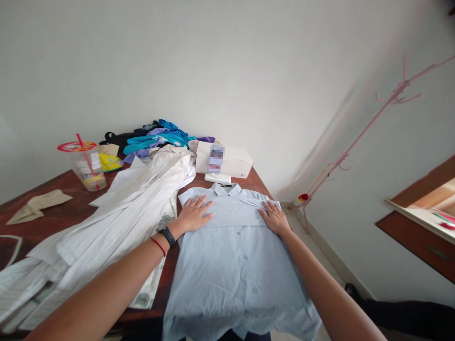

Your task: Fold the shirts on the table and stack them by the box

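Note:
A light blue button-up shirt [238, 270] lies front up on the dark wooden table [117, 182], its collar toward the wall and its hem hanging over the near edge. What look like its sleeves are laid across the chest. My left hand [195, 214] rests flat on the upper left of the shirt, fingers spread. On the upper right, my right hand [275, 218] presses flat as well, fingers stretched out. Neither hand grips the cloth. A dark watch [167, 236] and a red string are on my left wrist.
Left of the shirt lies a white striped garment [103, 227]. Behind are a clothes heap [156, 137], a white box [234, 161] and a small white object [217, 178]. A plastic cup with straw [87, 166] stands at left. A pink coat rack [355, 139] stands right.

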`<state>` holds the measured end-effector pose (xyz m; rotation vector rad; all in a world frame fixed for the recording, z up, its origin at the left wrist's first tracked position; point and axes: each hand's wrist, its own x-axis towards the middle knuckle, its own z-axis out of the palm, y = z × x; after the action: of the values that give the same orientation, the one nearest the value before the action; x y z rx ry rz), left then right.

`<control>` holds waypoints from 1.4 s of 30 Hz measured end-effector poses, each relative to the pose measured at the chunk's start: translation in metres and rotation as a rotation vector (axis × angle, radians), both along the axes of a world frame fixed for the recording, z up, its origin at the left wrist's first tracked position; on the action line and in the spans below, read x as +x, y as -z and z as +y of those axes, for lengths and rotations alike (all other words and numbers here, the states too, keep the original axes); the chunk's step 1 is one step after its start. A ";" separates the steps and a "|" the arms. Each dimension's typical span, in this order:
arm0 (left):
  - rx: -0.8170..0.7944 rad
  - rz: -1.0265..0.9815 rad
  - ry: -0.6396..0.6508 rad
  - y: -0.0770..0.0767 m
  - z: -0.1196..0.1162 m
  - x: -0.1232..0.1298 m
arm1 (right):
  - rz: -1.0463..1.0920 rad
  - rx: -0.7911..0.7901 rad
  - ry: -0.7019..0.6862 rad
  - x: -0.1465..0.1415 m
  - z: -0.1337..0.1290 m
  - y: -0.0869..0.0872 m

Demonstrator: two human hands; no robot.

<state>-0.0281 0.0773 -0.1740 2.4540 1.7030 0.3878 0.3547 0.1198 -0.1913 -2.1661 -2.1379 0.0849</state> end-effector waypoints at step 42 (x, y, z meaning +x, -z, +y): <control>-0.043 0.061 0.030 -0.007 0.001 -0.003 | 0.254 0.425 0.142 0.007 -0.009 0.005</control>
<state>-0.0308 0.0784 -0.1673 2.4822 1.6765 0.2720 0.3619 0.1113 -0.1966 -1.9313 -1.6791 -0.0926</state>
